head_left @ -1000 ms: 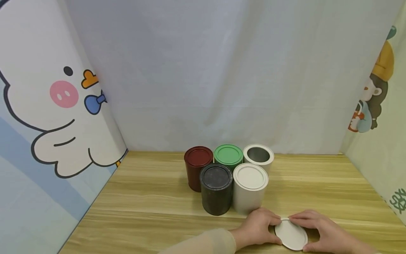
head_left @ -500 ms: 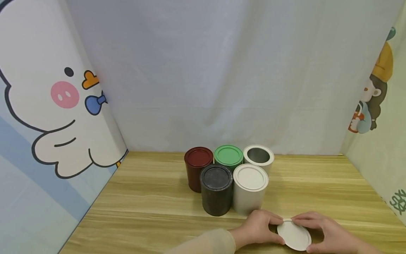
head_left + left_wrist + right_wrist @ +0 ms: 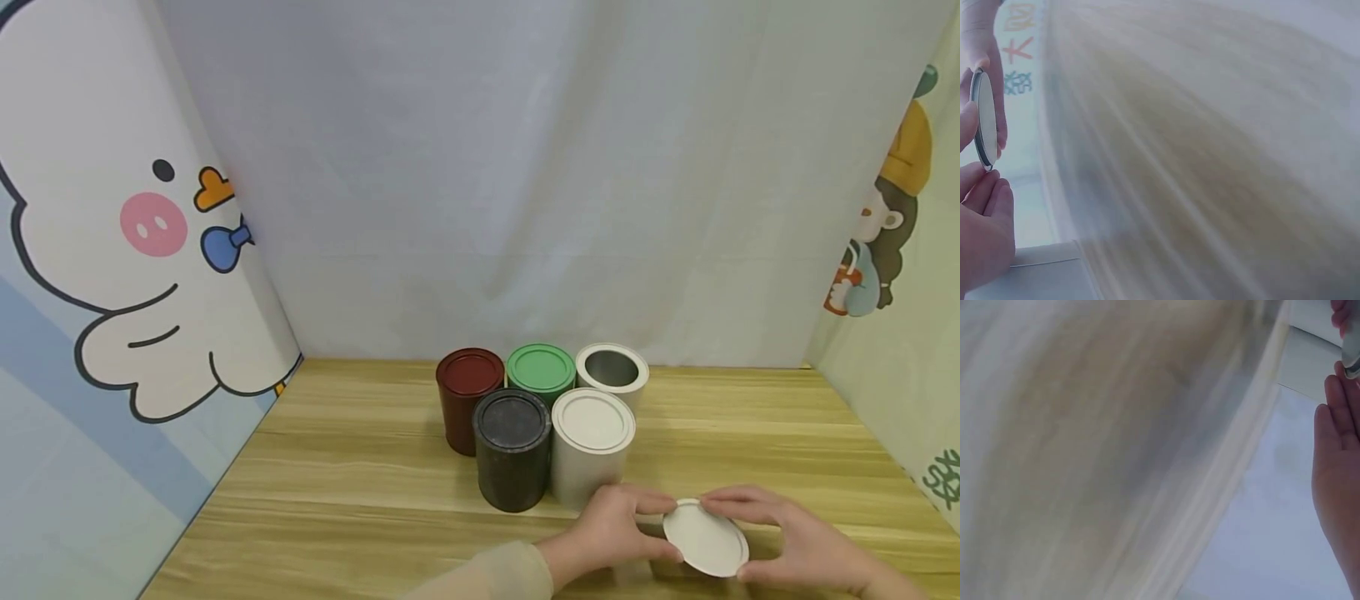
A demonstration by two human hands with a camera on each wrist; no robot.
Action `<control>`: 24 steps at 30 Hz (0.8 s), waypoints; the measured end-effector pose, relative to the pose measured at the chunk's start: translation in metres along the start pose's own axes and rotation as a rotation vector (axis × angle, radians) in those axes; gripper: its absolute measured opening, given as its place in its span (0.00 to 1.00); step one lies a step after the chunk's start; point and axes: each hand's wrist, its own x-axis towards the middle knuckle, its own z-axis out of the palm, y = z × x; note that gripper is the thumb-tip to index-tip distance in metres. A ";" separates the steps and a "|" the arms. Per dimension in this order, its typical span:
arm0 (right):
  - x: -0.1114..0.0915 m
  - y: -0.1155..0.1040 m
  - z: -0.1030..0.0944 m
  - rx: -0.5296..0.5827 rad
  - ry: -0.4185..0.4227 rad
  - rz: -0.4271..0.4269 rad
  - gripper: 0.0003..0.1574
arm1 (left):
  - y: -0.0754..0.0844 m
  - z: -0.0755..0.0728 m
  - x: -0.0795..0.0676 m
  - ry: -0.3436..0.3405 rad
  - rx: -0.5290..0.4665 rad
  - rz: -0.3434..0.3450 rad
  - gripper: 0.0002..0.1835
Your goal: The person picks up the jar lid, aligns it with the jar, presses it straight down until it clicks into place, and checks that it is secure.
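A round white can lid (image 3: 705,540) is pinched at its edges by both hands in the head view, slightly above the table. My left hand (image 3: 609,527) grips its left side between thumb and fingers. On the opposite side my right hand (image 3: 808,546) holds it the same way. The left wrist view shows the lid (image 3: 986,119) nearly edge-on, with a metallic rim. Only a corner of the lid (image 3: 1352,347) appears in the right wrist view, at my right hand's (image 3: 1342,450) fingertips. Just behind my left hand stands a white can (image 3: 591,458) with its lid on.
An open white can (image 3: 641,373) shows its dark inside at the back right of the group. Black (image 3: 512,454), green (image 3: 540,368) and dark red (image 3: 459,412) lidded cans stand close together left of it. Cloth curtains (image 3: 480,183) enclose the wooden table (image 3: 337,475).
Both hands have carried the white can lid a little to the right, then up off the table and slightly away from me. The cans have stayed where they were.
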 end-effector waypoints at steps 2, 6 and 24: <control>0.001 -0.001 -0.005 0.013 -0.004 0.000 0.51 | 0.003 -0.002 0.001 0.017 -0.025 -0.004 0.30; 0.004 -0.004 -0.014 0.059 -0.022 0.010 0.51 | 0.009 -0.006 0.003 0.057 -0.084 -0.009 0.30; 0.028 -0.022 -0.048 0.009 0.004 -0.030 0.52 | 0.033 -0.034 0.016 0.148 -0.440 -0.036 0.29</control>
